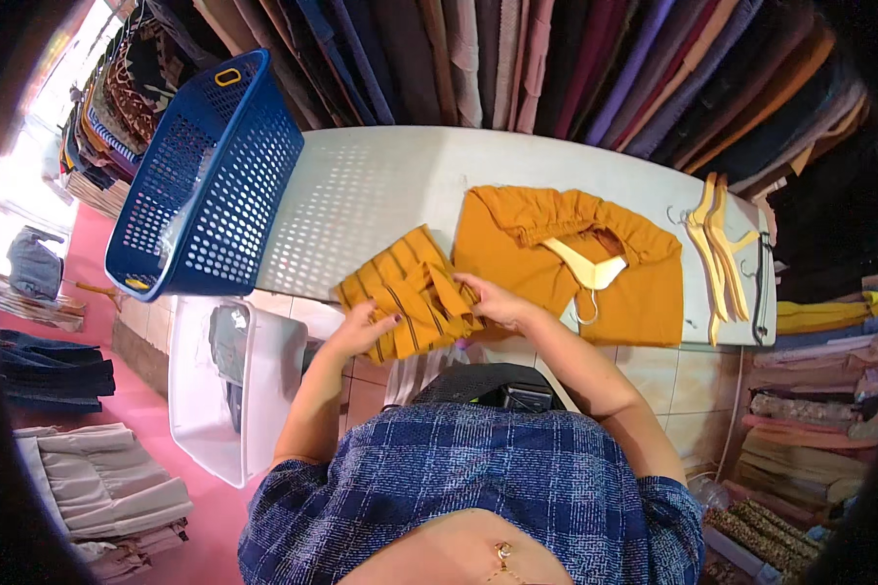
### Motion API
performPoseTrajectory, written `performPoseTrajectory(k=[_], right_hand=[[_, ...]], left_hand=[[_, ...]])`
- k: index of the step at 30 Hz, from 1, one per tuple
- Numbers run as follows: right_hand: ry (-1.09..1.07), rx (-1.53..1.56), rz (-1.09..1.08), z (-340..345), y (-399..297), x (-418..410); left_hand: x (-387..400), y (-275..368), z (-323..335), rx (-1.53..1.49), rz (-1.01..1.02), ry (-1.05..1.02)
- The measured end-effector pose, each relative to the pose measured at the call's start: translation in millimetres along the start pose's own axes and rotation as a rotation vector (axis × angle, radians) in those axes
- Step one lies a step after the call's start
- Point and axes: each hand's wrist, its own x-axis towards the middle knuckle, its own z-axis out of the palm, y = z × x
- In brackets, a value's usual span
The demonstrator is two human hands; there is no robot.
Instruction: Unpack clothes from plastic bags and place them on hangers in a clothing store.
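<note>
Both my hands grip a bunched mustard cloth with dark stripes (402, 289) over the front edge of a white table (351, 183). My left hand (362, 329) has its lower left side, thumb on top. At the cloth's right side, my right hand (496, 303) pinches the fabric, its fingertips partly hidden. Just right of it lies a plain mustard garment (508, 256) with a gathered edge, spread flat on the table. A pale wooden hanger (589, 267) sits inside that garment's opening, its metal hook pointing towards me.
A blue perforated basket (241, 183) stands on the table's left end. Several wooden hangers (717, 248) lie at the right end. Below left is a white plastic bin (274, 395) with dark items inside. Hanging clothes (468, 58) line the back; folded stacks (805, 439) flank the right.
</note>
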Motion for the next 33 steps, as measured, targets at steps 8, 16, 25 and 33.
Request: performPoseTrajectory(k=[8, 16, 25, 33], right_hand=[[0.163, -0.063, 0.037, 13.4, 76.7, -119.0], [0.446, -0.636, -0.41, 22.8, 19.7, -157.3], [0.275, -0.257, -0.575, 37.5, -52.6, -168.1], [0.558, -1.277, -0.154, 9.3, -127.0, -183.7]], left_hand=[[-74.9, -35.8, 73.5, 0.04, 0.12, -0.015], [-95.7, 27.1, 83.3, 0.346, 0.213, 0.274], [-100.9, 97.9, 35.9, 0.923, 0.097, 0.186], [-120.1, 140.6, -35.6, 1.032, 0.183, 0.764]])
